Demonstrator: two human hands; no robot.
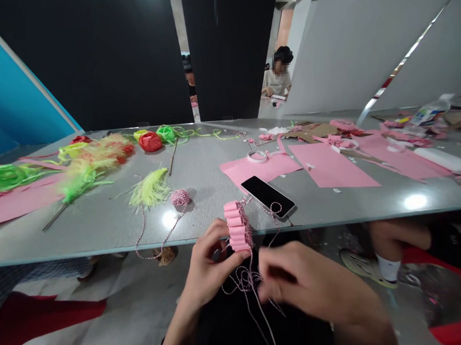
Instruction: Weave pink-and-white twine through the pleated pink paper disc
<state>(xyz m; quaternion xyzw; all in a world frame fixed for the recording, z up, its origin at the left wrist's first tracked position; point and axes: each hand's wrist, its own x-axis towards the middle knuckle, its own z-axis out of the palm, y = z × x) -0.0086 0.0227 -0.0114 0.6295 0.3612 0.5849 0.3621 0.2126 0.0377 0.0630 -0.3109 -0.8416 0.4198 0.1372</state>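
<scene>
My left hand grips a pleated pink paper piece, its folds lined up in a row and twine wound along its right side. Pink-and-white twine hangs below it in tangled loops over my dark-clothed lap. To the right, my right hand is slightly blurred, its fingers curled closed at the twine. Just past the pleated piece, a black-screened phone lies near the table's edge. A small ball of the same twine rests on the table at the left.
Yellow-green fringe, a thin stick, red yarn and green yarn lie on the grey table. Pink sheets and a white tape ring are rightward. A person's leg shows beneath.
</scene>
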